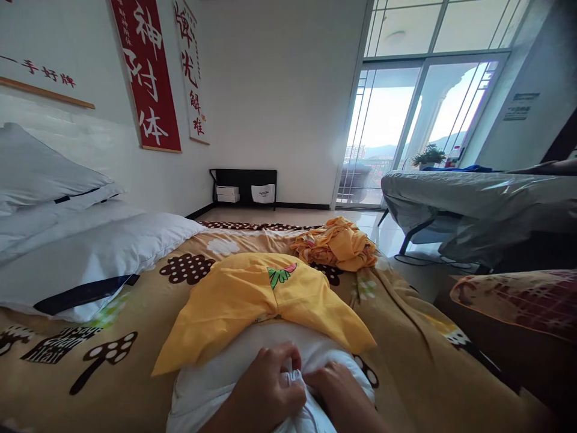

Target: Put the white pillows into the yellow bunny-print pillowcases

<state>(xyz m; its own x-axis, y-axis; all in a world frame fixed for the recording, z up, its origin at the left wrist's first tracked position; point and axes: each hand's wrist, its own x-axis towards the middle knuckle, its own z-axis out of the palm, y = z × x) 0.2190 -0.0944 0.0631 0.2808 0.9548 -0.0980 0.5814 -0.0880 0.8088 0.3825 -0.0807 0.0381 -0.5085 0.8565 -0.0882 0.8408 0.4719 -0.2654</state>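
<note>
A white pillow (211, 379) lies on the bed in front of me, its far half inside a yellow pillowcase (252, 294) with a green and pink print. My left hand (265, 391) is closed on a bunch of the pillow's white fabric at its near end. My right hand (338, 394) presses on the pillow right beside it, fingers curled into the same fabric. Both hands are near the bottom edge of the view.
The bed has a tan sheet with brown mushroom prints (103, 355). White pillows (76, 264) are stacked at the left. A crumpled yellow cloth (336, 243) lies further up the bed. A covered table (478, 204) stands right, near the glass balcony doors (406, 120).
</note>
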